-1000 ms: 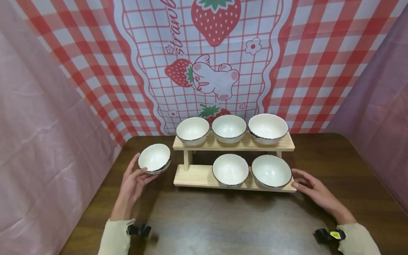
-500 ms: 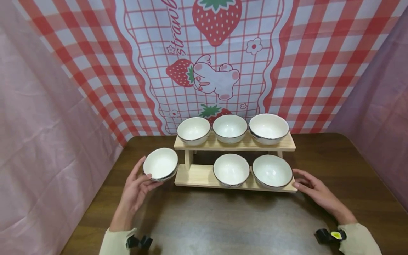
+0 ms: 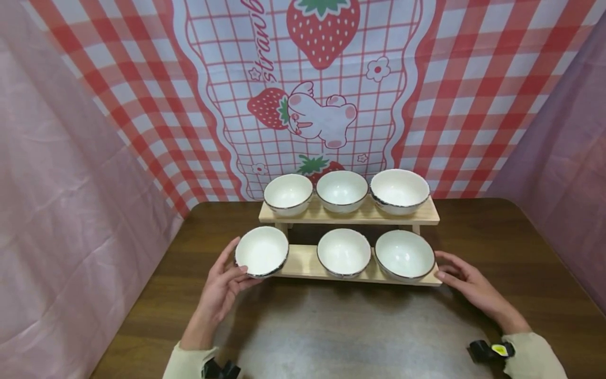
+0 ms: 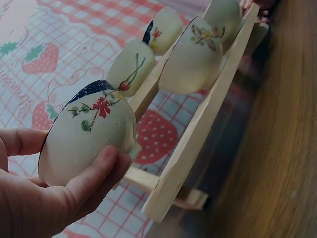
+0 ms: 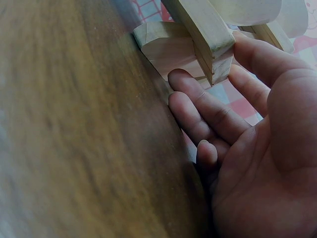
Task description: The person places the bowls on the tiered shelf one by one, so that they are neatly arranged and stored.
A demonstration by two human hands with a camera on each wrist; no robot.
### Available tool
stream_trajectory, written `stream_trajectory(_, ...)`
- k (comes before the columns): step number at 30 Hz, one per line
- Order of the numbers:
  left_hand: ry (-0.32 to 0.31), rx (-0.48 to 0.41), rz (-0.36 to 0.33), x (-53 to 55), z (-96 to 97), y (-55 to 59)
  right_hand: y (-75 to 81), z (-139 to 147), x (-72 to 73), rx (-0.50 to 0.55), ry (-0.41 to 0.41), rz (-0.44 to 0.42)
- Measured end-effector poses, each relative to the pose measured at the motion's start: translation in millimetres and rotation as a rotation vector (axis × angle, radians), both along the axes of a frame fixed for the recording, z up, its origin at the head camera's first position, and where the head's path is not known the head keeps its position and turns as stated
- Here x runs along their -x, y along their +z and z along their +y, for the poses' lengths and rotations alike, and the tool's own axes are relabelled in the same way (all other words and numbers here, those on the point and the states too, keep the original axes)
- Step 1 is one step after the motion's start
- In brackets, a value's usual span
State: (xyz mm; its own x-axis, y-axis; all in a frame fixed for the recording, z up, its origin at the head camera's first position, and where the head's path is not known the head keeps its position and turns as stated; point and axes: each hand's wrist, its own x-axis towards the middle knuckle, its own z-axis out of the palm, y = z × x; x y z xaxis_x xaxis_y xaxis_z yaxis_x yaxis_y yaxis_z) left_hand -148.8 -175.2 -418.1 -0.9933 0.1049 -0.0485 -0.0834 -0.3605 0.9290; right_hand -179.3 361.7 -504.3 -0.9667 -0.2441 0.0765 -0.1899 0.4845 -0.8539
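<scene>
My left hand (image 3: 222, 295) grips a white bowl (image 3: 262, 251) with a dark rim, its thumb at the near rim. The bowl overlaps the left end of the lower shelf of a two-tier wooden stand (image 3: 301, 261). In the left wrist view, the bowl (image 4: 89, 134) shows red flowers and green leaves outside, with fingers against its underside. At the stand's right end, my right hand (image 3: 468, 281) holds the lower shelf's corner (image 5: 218, 47) between thumb and a finger; its other fingers curl below. Two bowls sit on that shelf: a middle bowl (image 3: 343, 252) and a right bowl (image 3: 404, 255).
The upper shelf bears a left bowl (image 3: 288, 194), a middle bowl (image 3: 342, 190) and a right bowl (image 3: 400, 190). The stand is on a brown wooden table (image 3: 360, 326). Behind it hangs a red-checked strawberry cloth (image 3: 464, 105); pink cloth (image 3: 61, 210) drapes the left side.
My left hand has carried the bowl rightward and slightly nearer, from beside the stand to over the lower shelf's left end. The right hand keeps its place at the shelf's corner.
</scene>
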Motion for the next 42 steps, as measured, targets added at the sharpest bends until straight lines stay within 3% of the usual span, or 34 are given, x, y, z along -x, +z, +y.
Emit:
stream_trajectory(13, -0.026, -0.012, -0.026, 3.5, 25.5, -8.5, 1.5, -0.3, -0.1, -0.018, -0.012, -0.021)
stream_trajectory(24, -0.01, -0.025, -0.033, 4.9, 42.3, -17.7, 3.8, -0.8, -1.3, -0.035, -0.02, -0.05)
stream_trajectory(31, 0.042, -0.014, -0.045, 6.0, 48.5, -22.6, 4.2, -1.3, 0.4, -0.04, -0.023, -0.056)
stream_trajectory(42, 0.021, -0.022, -0.042, 8.2, 54.3, -29.5, 3.9, -0.8, -0.6, -0.033, -0.018, -0.052)
